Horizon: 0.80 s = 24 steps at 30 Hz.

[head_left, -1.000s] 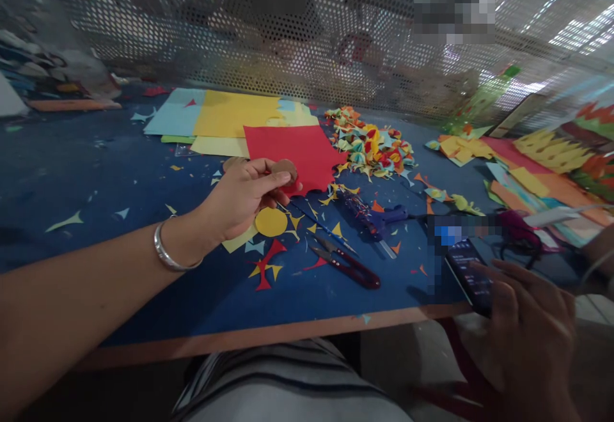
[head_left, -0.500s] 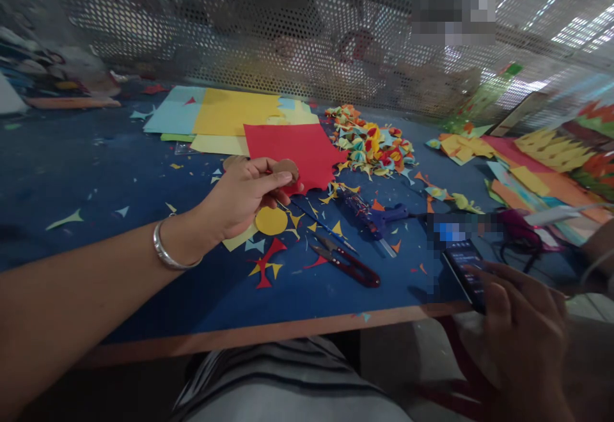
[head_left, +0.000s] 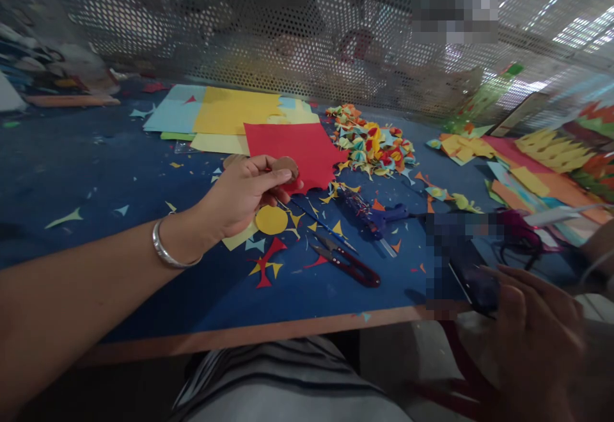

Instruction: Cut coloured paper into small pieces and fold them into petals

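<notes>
My left hand (head_left: 254,193), with a silver bangle at the wrist, pinches a small brown disc (head_left: 286,167) between thumb and fingers. It is above the table, in front of a red paper sheet (head_left: 288,144) with a scalloped edge. Another brown round piece (head_left: 233,160) shows partly behind the hand. A yellow paper circle (head_left: 271,219) lies just below it. At the lower right, my right hand (head_left: 540,316) is closed on a dark smartphone (head_left: 477,288) near the table edge; its screen looks dark and part of it is blurred out.
Thread snips (head_left: 348,262), a thin blue stick (head_left: 329,227) and a purple glue gun (head_left: 378,217) lie amid paper scraps. Behind them are a heap of folded paper pieces (head_left: 371,144) and yellow and blue sheets (head_left: 230,112). A perforated metal screen (head_left: 215,32) borders the back.
The phone's screen has gone from lit to dark. My right hand and the phone have shifted slightly right and down in the last half second. My left hand stays put with the disc.
</notes>
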Each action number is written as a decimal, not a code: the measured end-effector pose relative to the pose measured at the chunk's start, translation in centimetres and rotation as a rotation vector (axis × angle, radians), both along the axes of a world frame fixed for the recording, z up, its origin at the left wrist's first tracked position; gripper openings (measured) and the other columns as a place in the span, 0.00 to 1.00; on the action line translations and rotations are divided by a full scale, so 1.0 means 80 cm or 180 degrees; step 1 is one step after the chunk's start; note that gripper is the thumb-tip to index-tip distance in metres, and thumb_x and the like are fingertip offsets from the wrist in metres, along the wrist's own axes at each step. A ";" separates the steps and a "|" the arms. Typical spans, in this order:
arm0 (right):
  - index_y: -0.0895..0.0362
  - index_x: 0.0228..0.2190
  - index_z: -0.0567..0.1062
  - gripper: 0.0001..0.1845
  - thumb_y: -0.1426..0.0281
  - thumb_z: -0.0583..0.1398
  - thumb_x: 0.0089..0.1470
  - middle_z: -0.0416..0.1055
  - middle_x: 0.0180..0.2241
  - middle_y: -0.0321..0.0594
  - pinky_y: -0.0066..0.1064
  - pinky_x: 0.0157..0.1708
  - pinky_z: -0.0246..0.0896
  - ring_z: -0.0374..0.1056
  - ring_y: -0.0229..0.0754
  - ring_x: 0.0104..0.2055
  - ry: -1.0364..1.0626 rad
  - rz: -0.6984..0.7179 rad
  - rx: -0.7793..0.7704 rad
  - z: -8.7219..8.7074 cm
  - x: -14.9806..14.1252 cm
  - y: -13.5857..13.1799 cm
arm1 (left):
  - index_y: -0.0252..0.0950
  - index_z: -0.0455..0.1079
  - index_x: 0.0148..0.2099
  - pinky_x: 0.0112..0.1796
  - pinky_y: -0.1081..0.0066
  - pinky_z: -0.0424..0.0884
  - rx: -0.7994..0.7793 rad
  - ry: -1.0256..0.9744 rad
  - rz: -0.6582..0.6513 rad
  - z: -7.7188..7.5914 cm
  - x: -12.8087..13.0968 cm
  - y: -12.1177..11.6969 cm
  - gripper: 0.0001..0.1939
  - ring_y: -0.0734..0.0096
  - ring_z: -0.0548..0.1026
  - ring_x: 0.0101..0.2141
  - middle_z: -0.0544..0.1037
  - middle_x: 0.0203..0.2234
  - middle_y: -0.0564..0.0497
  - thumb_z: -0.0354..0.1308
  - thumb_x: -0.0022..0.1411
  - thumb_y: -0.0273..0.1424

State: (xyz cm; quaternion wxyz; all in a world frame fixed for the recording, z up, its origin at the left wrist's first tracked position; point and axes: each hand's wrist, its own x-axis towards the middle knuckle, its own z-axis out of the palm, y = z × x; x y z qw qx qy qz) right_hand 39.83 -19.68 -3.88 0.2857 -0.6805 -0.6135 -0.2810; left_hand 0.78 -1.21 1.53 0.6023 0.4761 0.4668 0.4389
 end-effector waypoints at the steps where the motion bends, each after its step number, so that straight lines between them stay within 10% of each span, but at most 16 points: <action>1: 0.51 0.40 0.83 0.19 0.62 0.52 0.65 0.80 0.41 0.47 0.51 0.53 0.66 0.77 0.57 0.45 0.0016 -0.0028 -0.0001 -0.002 0.001 0.000 | 0.34 0.74 0.32 0.27 0.70 0.61 -0.0004 -0.0005 0.0021 0.000 0.000 0.000 0.06 0.76 0.71 0.24 0.79 0.27 0.50 0.66 0.56 0.31; 24: 0.57 0.33 0.84 0.26 0.58 0.51 0.67 0.80 0.34 0.49 0.50 0.49 0.68 0.76 0.54 0.41 0.0133 0.0104 0.0525 -0.018 0.011 0.001 | 0.34 0.74 0.34 0.26 0.72 0.61 -0.0013 -0.0062 0.0062 -0.001 0.000 0.000 0.04 0.77 0.72 0.24 0.81 0.30 0.49 0.65 0.58 0.29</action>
